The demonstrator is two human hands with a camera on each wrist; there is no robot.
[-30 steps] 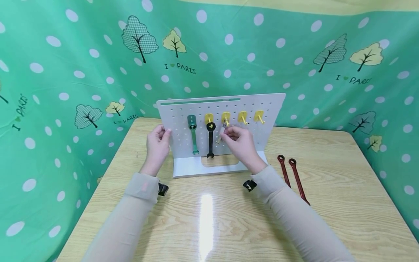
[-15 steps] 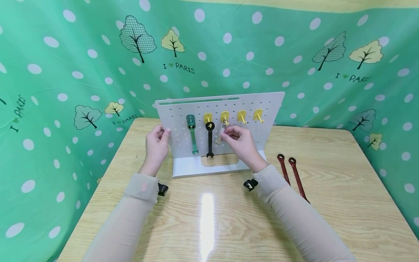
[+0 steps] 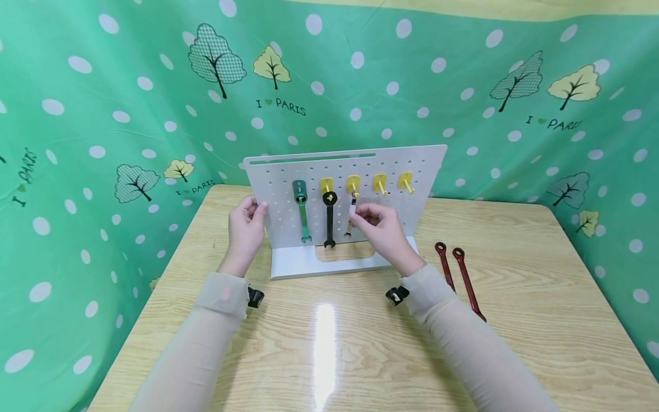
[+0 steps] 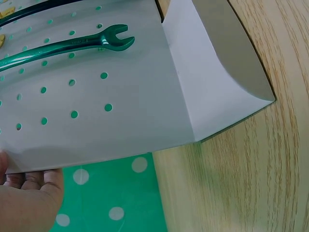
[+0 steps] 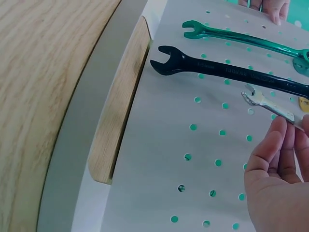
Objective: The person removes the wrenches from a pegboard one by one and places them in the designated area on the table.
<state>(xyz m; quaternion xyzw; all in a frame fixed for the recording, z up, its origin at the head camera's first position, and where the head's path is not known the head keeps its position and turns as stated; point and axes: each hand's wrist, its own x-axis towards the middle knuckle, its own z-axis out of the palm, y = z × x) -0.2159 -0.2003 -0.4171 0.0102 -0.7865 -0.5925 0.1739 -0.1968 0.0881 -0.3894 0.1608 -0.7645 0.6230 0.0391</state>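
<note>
Left hand (image 3: 247, 229): grip closed on side edge of white pegboard (image 3: 280, 232). Green wrench (image 3: 304, 220), black wrench (image 3: 330, 220): hung. Silver wrench (image 5: 273, 107): pinched in narrow grip of right hand (image 3: 381, 229); open end below fingertips, ring end above, at third hook (image 3: 352, 182). Red wrenches (image 3: 467, 281): on counter (image 3: 546, 297).

The wrenches (image 5: 273, 108) are silver, black, green, red.
</note>
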